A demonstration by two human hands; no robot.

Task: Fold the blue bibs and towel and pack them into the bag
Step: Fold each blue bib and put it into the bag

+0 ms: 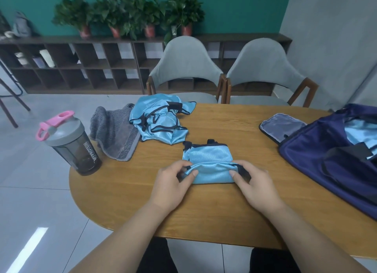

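wooden table (214,207), left hand (173,183) and right hand (253,183) pinching folded blue bib (210,164), open navy bag (326,160) right

Even indoor light, soft blur, edges warped.

A person's left hand (173,181) and right hand (255,184), seen from a head-worn camera, are bare. The fingernails are cut short and plain, and a thumbnail on each hand faces the lens. Both forearms (126,230) are uncovered from the wrist down to the bottom edge of the frame, so any sleeve lies outside the view. Below the near edge of the bench (204,215), dark trousers (157,258) cover both legs. The fabric looks black, plain and matte, and each leg shows only as a dark patch. Shadow and blur leave seams, pockets and weave too faint to tell.
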